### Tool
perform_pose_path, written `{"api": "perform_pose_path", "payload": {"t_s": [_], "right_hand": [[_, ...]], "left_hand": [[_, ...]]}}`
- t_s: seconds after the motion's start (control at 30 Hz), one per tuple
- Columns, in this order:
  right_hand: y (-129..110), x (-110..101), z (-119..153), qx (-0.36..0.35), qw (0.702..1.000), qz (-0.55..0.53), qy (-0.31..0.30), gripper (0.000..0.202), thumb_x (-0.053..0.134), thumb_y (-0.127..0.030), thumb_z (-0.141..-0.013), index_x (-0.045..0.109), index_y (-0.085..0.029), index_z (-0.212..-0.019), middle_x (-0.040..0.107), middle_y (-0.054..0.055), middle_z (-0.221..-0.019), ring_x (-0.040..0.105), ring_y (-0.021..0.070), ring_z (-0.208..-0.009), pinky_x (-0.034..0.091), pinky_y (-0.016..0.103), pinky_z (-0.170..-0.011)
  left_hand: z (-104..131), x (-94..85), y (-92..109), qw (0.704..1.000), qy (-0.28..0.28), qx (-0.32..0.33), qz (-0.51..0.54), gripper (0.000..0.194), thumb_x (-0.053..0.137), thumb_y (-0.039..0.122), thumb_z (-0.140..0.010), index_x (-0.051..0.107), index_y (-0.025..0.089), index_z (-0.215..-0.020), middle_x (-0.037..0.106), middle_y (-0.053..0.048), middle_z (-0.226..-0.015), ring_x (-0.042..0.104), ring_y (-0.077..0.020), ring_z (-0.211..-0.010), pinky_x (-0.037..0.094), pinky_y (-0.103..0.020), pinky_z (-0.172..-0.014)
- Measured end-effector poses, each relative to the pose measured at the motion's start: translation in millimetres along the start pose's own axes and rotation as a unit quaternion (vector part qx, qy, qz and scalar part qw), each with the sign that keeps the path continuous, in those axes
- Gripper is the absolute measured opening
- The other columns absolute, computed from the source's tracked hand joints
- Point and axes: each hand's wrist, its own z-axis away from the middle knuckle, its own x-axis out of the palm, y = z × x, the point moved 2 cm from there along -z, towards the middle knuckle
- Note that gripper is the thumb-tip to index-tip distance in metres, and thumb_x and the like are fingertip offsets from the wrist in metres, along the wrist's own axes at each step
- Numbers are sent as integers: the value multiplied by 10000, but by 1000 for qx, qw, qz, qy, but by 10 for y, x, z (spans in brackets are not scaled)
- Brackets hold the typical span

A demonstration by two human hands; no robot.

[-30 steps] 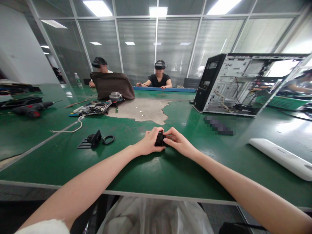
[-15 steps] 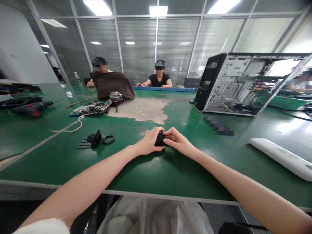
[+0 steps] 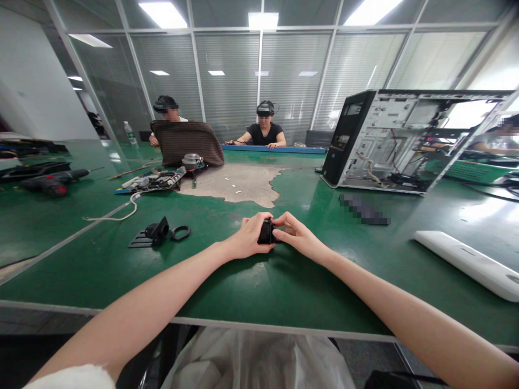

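A small black plastic part (image 3: 265,232) is held between my two hands, just over the green tabletop (image 3: 243,289). My left hand (image 3: 250,235) wraps around it from the left, thumb on the near side and fingers on the far side. From the right, my right hand (image 3: 295,233) pinches its right edge with thumb and fingertips. The fingers hide much of the part, so its exact kind does not show. To the left lie a black bracket-like piece (image 3: 156,232) with a slotted plate and a black ring (image 3: 180,233).
An opened computer case (image 3: 373,140) stands at the right, near a white elongated device (image 3: 466,262) and a blurred dark object (image 3: 365,209). Circuit boards (image 3: 152,181) and a power drill (image 3: 54,181) lie to the left. Across the table sit two people (image 3: 265,129).
Almost nothing differs. Both hands keep the black part in the same place, and the view has shifted very slightly.
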Motion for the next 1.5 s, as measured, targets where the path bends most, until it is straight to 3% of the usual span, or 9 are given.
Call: {"api": "perform_pose_path", "payload": {"t_s": [0.23, 0.43, 0.6, 0.73, 0.97, 1.23, 1.5], "right_hand": [[49, 20, -14, 35, 999, 2, 18, 246, 550, -317, -742, 425, -213, -927, 528, 11, -906, 569, 132, -780, 470, 347, -760], [-32, 14, 20, 10, 999, -27, -26, 252, 618, -253, -691, 426, -208, -846, 504, -1, -948, 559, 141, -863, 465, 304, -749], [-8, 21, 4, 20, 1000, -9, 17, 179, 557, -301, -741, 442, -200, -832, 522, 2, -919, 559, 116, -772, 465, 297, -716], [63, 27, -18, 47, 998, -14, 27, 246, 555, -333, -738, 431, -209, -910, 523, 5, -894, 565, 119, -740, 479, 314, -702], [-10, 13, 17, 4, 999, -39, -23, 256, 622, -265, -687, 426, -210, -842, 527, 6, -967, 555, 145, -893, 455, 322, -787], [37, 17, -2, 23, 999, -11, 25, 252, 591, -294, -710, 431, -210, -885, 512, 16, -954, 558, 135, -837, 464, 327, -771], [24, 23, 11, 26, 998, -30, -40, 326, 627, -294, -681, 396, -222, -900, 544, 7, -903, 560, 140, -840, 480, 334, -743]], "left_hand": [[3, -7, 10, 1000, 5, 0, 4, 675, 630, 380, -622, 252, 208, -1154, 423, -76, -1112, 451, -244, -1005, 314, -391, -850], [4, -13, 23, 1000, 6, 2, 0, 593, 596, 353, -664, 274, 211, -1140, 430, -68, -1093, 451, -236, -1003, 312, -386, -842], [3, -6, 19, 1000, 9, 7, -7, 589, 600, 347, -663, 275, 202, -1133, 430, -71, -1086, 446, -232, -1007, 315, -379, -841], [2, -6, 16, 1000, 5, 6, -4, 604, 602, 339, -662, 261, 208, -1143, 429, -73, -1097, 441, -234, -1020, 317, -376, -841], [3, -2, 18, 1000, 8, 0, 1, 591, 598, 325, -658, 269, 217, -1137, 432, -64, -1085, 448, -235, -1011, 314, -373, -838], [1, 3, 7, 1000, 11, 2, 1, 599, 600, 329, -658, 266, 207, -1141, 426, -74, -1101, 449, -237, -1014, 321, -382, -842], [8, 4, -17, 1000, 7, 0, 2, 607, 598, 317, -655, 256, 217, -1148, 425, -77, -1113, 436, -240, -1036, 311, -387, -847]]}}
